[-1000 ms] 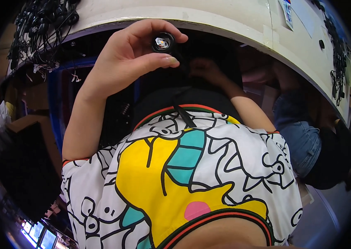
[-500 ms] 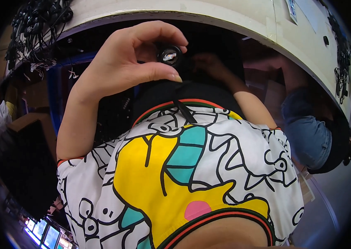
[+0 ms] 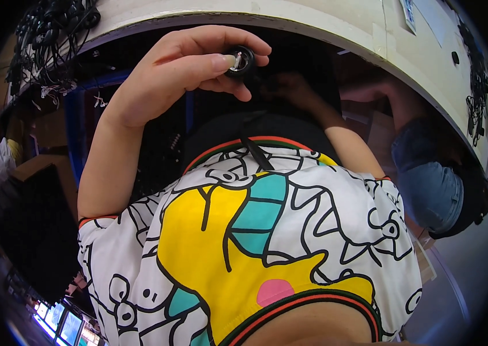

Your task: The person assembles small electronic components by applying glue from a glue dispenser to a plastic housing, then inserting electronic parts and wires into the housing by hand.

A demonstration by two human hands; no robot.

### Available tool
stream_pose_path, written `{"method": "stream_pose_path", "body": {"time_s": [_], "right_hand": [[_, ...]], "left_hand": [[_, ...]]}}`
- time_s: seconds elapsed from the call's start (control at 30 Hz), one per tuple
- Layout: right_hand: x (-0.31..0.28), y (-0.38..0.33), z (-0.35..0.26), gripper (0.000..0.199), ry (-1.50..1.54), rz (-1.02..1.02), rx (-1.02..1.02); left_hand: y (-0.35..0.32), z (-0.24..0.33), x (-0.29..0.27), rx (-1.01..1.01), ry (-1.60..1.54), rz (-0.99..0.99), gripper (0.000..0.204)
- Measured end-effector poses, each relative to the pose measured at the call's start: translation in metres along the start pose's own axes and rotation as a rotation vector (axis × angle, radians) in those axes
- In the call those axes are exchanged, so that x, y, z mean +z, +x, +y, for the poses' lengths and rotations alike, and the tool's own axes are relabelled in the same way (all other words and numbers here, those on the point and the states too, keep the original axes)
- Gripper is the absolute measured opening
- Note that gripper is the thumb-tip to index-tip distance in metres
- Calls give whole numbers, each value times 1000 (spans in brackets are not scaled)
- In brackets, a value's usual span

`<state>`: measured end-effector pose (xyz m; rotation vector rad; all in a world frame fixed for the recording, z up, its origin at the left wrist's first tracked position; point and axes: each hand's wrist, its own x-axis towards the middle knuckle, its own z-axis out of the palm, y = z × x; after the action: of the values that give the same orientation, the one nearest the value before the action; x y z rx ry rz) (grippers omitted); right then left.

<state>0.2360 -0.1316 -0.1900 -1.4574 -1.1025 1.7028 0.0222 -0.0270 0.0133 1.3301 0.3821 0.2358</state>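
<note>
My left hand [image 3: 198,66] is closed round a small black round housing [image 3: 249,68], held up under the bench edge. The housing's opening faces me, with something pale and shiny inside. My thumb tip lies over its left rim and opening, while the fingers curl behind and beyond it. In the shadow to the right and slightly lower, my right hand [image 3: 288,86] has its fingers bent inward near the housing. It is too dark to make out what those fingers hold.
A pale curved bench [image 3: 324,23] runs across the top. Bundles of black cables [image 3: 53,40] hang over its left end, more cables [image 3: 475,109] at the right. Another person's arm in a blue sleeve [image 3: 428,184] is at the right. Cardboard [image 3: 48,167] stands at the left.
My left thumb has moved from below the housing up onto its opening, and the fingers have shifted round it. The housing has risen slightly and turned. My right hand has barely moved.
</note>
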Motion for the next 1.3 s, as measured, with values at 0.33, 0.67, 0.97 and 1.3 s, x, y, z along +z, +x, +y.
{"method": "stream_pose_path", "body": {"time_s": [0.33,0.67,0.97,1.3], "right_hand": [[-1,1,0,15,-51,-43,-9],[-6,10,22,20,-286,-55,-107],[-7,7,7,20,-241,29,-67],[-5,8,16,22,-237,40,-91]], "left_hand": [[2,-1,-1,-59,46,-9,29],[4,-2,-2,-136,-62,-86,29],[2,-7,-6,-120,-89,2,31],[1,-3,-4,-139,-80,-4,35]]}}
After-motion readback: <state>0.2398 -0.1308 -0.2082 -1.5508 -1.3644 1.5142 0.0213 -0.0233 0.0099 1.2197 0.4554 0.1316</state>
